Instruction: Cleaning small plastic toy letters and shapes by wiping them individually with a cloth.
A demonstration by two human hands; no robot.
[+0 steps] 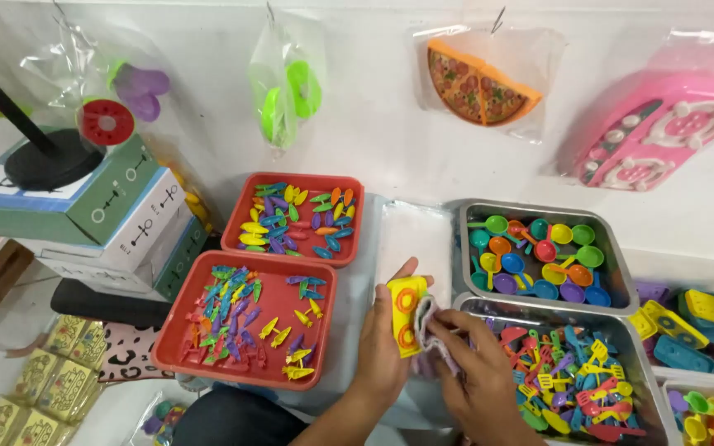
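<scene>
Left hand (383, 351) grasps a yellow toy stove (405, 314); right hand (477, 372) pinches what may be a clear bag (425, 330) — stove not yet inside.

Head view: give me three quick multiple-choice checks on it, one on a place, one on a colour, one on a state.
1. Where does the steel tray of toy spoons sit?
A. left of the red trays
B. beyond the steel tray of mixed toy utensils
C. on the stacked boxes

2. What colour is the piece in the left hand?
A. yellow with orange rings
B. blue
C. plain white

3. What is the right hand doing?
A. resting empty
B. gripping a spoon
C. pressing a pale cloth to the yellow toy piece

Answers: B, it lies farther up the table; A, the rings show; C, the cloth touches it.
</scene>
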